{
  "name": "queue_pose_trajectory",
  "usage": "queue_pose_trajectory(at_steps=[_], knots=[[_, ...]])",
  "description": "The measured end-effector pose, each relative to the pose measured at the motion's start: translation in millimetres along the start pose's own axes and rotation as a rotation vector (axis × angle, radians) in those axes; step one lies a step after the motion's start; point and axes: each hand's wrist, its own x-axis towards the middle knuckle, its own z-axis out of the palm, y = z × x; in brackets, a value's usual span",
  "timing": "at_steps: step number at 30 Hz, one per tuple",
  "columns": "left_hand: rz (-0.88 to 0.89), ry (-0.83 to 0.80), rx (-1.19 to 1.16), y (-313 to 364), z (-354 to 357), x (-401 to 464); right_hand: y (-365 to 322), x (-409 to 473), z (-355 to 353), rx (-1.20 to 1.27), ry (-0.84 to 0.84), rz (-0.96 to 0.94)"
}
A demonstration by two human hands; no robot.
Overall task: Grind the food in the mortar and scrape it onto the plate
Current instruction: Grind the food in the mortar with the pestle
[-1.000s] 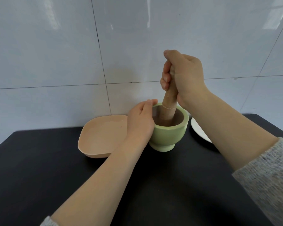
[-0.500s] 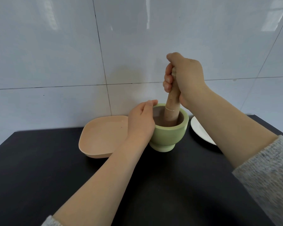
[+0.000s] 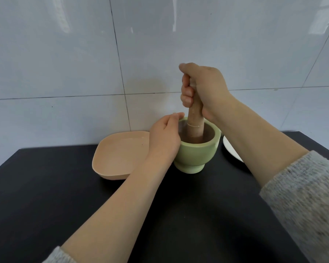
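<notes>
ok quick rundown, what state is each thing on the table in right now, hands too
mortar: upright on the black table, pestle end inside, contents hard to make out
pestle: near upright, lower end in the mortar
right hand: closed around the pestle's top
left hand: cupped against the mortar's left side, fingers at the rim
pink plate: left of the mortar, looks empty
white plate: mostly hidden behind the right arm

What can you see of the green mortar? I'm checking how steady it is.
The green mortar is a matte, pale green cup on a narrower round foot, standing upright on the black table. The left hand cups its left wall. The wooden pestle, gripped by the right hand, stands inside.
</notes>
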Motion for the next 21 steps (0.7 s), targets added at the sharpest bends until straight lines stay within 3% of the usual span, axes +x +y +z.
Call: queue_pose_trajectory(at_steps=[3, 7, 11, 21], knots=[[-0.01, -0.014, 0.02, 1, 0, 1, 3, 5, 0, -0.013, 0.031, -0.016], [-0.028, -0.022, 0.027, 2, -3, -1, 13, 7, 15, -0.234, 0.109, -0.145], [-0.05, -0.016, 0.066, 4, -5, 0, 17, 4, 35, -0.387, 0.044, -0.184], [-0.035, -0.051, 0.052, 7, -5, -3, 8, -2, -2, -0.111, 0.171, -0.129]])
